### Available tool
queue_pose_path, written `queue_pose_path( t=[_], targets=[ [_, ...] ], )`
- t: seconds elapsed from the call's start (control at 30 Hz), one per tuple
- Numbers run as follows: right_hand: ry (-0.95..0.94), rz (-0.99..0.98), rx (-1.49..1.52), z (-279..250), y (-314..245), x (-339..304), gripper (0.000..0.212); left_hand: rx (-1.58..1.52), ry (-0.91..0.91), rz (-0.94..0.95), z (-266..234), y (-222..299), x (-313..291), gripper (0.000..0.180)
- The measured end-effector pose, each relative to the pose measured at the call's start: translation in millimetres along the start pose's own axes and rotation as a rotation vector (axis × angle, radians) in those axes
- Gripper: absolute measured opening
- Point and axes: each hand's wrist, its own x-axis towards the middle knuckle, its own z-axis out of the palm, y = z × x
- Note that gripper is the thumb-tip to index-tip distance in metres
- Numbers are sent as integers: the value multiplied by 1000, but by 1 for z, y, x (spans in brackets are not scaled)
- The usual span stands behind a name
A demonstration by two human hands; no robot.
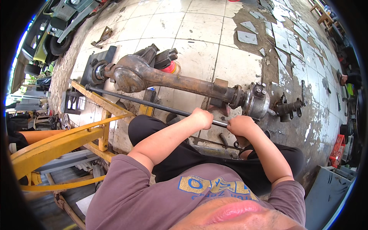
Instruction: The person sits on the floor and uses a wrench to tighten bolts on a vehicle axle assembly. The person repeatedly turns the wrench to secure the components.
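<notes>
A long dark steel rod slants across in front of my lap, from the far left toward my right hand. My left hand is closed around it near its right end. Just to the right, my right hand is closed at the rod's bright end; a brownish metal piece shows under this hand, and its hold there is partly hidden. Beyond the rod lies a rusty axle housing with a round bulge at left and a shiny hub at right.
A yellow steel frame stands at my left. Right of the hub lies a dark metal part. Broken tiles cover the floor at far right. A grey cabinet and red crate stand at right. Another person's arm shows at left.
</notes>
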Motion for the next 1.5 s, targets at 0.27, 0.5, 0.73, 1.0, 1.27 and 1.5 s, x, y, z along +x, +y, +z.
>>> queue_pose_path(
  t=[0.27,0.5,0.73,1.0,1.27,1.5],
  targets=[
    [-13,12,-45,-5,-4,1,38,-20,12,-9,1,-2,-1,32],
    [39,-8,0,2,-1,-2,37,-1,16,8,5,-2,4,34],
    [42,14,-3,-6,-8,-5,38,-1,-2,17,4,-4,3,36],
    [41,-3,-12,0,-7,-1,39,3,11,33,10,-8,5,35],
    [-12,7,-31,-2,2,-1,39,-14,35,12,6,-4,2,34],
    [11,-2,4,4,7,-5,41,24,9,32,-3,1,-2,39]
  ],
)
